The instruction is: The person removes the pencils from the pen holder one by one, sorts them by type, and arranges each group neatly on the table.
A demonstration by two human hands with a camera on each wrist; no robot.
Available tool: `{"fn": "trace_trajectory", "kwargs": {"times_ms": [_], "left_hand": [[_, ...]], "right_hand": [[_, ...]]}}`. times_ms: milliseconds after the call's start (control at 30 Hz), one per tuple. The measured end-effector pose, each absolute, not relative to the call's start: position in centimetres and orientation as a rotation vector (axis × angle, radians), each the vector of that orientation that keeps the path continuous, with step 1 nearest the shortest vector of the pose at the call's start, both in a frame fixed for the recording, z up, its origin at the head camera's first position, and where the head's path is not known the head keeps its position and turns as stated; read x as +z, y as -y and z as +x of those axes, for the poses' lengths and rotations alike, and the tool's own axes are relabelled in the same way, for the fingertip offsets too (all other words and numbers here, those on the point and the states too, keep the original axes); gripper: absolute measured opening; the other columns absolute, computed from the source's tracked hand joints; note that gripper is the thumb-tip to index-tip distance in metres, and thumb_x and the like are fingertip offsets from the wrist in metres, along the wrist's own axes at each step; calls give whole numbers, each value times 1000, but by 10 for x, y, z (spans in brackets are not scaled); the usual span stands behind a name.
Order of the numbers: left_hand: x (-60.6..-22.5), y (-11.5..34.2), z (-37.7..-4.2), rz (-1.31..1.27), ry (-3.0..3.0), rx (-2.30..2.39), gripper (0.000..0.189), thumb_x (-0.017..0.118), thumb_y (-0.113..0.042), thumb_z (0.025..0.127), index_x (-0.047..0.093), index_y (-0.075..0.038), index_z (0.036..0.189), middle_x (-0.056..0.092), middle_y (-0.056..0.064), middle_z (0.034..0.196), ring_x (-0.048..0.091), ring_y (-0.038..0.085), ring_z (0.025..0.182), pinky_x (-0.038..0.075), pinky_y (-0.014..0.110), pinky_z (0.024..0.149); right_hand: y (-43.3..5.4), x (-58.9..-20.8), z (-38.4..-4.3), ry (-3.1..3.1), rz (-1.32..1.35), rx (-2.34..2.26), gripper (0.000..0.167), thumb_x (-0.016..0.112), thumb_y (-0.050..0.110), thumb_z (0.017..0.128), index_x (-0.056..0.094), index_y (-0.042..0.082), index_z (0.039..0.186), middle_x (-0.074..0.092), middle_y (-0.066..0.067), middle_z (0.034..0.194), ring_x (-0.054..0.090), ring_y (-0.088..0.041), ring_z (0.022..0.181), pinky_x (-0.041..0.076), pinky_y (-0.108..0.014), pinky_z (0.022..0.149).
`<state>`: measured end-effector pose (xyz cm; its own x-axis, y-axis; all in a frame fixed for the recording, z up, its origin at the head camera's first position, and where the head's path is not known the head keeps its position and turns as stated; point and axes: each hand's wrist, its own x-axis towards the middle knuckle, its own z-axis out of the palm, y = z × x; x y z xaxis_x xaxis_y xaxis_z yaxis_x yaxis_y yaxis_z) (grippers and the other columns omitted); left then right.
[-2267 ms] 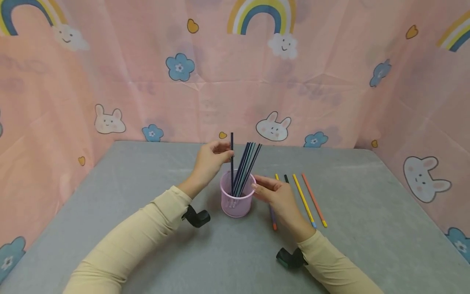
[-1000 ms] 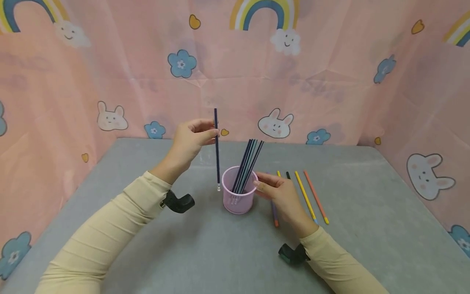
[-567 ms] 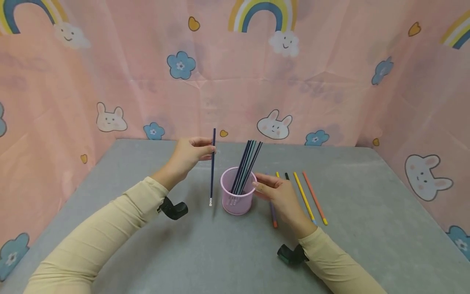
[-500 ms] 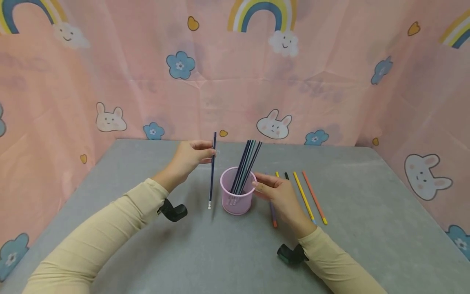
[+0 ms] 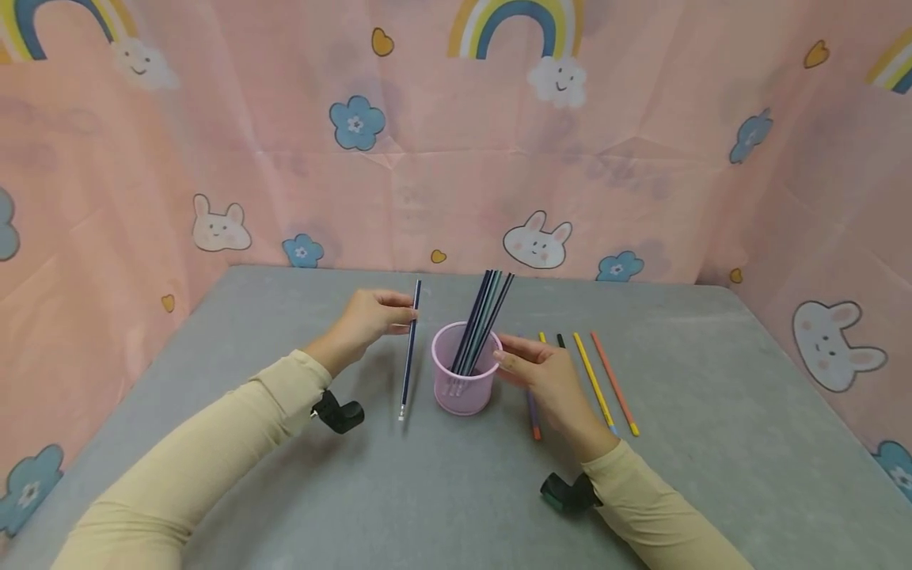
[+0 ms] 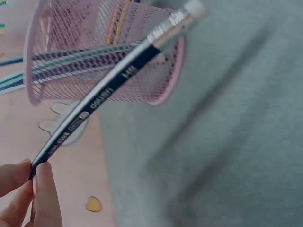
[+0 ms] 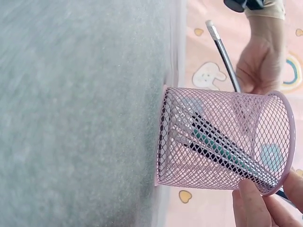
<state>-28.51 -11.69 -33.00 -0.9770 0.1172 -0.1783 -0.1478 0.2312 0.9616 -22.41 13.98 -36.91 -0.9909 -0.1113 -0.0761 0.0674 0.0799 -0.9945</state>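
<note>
My left hand point(image 5: 366, 321) pinches a dark blue pencil point(image 5: 409, 356) near its upper end, just left of a pink mesh pencil cup point(image 5: 463, 396). The pencil tilts slightly, its white eraser point(image 6: 194, 8) pointing down. In the left wrist view the eraser is apart from its shadow on the table. My right hand point(image 5: 541, 376) grips the cup's rim on the right side, thumb outside; the right wrist view shows its fingertips point(image 7: 251, 198) on the mesh. Several dark and green pencils point(image 5: 480, 317) lean to the right inside the upright cup, eraser ends down.
Right of the cup lie an orange stick point(image 5: 614, 384) with a yellow end, a yellow one point(image 5: 591, 376) with a blue end, and a purple one point(image 5: 533, 412) partly behind my right hand. A pink patterned cloth point(image 5: 427, 190) hangs behind the grey table point(image 5: 456, 499).
The left hand has lifted the pencil out of the cup, carried it left past the rim, then lowered it close to the table. The right hand stays on the cup.
</note>
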Motion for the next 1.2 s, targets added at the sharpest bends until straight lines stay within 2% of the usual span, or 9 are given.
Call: {"fn": "trace_trajectory", "kwargs": {"times_ms": [200,400,533,700,1033,1200], "left_hand": [[-343,119,-289,-92,-2266,1797,37,66,-3,93,60,11,127,68,19,118,66,5,79,60,28,87],[-353,120,-293,-123,-2257,1785,35,66,0,91,61,12,124,69,15,107,65,5,75,59,34,93],[-360,122,-295,-144,-2230,1789,35,66,3,90,60,14,123,67,8,97,64,5,72,61,28,84],[-365,124,-297,-172,-2218,1789,36,66,4,90,60,14,124,66,6,93,63,4,68,60,19,71],[-378,123,-299,-194,-2200,1774,35,66,4,90,60,15,123,66,8,91,63,2,63,59,17,65],[-381,123,-300,-218,-2229,1744,33,66,3,90,62,13,121,65,6,90,63,4,65,59,17,65]], "right_hand": [[-143,-369,-224,-2228,-60,-2026,43,68,14,95,59,-2,134,60,-21,137,67,-24,117,58,-30,91],[-144,-369,-224,-2219,-50,-2032,43,68,13,94,60,-2,134,61,-22,137,69,-15,110,58,-29,90],[-143,-368,-224,-2212,-46,-2036,43,68,12,94,60,-3,134,61,-22,136,70,-11,107,58,-29,90],[-142,-366,-224,-2221,-29,-2020,44,69,13,94,60,-2,134,62,-20,136,70,-10,105,58,-27,90],[-142,-365,-222,-2195,26,-2032,42,68,12,94,61,0,133,64,-17,134,70,-5,101,58,-24,89],[-140,-365,-222,-2183,30,-2049,42,68,12,94,61,0,133,62,-20,136,70,-13,107,58,-24,89]]}}
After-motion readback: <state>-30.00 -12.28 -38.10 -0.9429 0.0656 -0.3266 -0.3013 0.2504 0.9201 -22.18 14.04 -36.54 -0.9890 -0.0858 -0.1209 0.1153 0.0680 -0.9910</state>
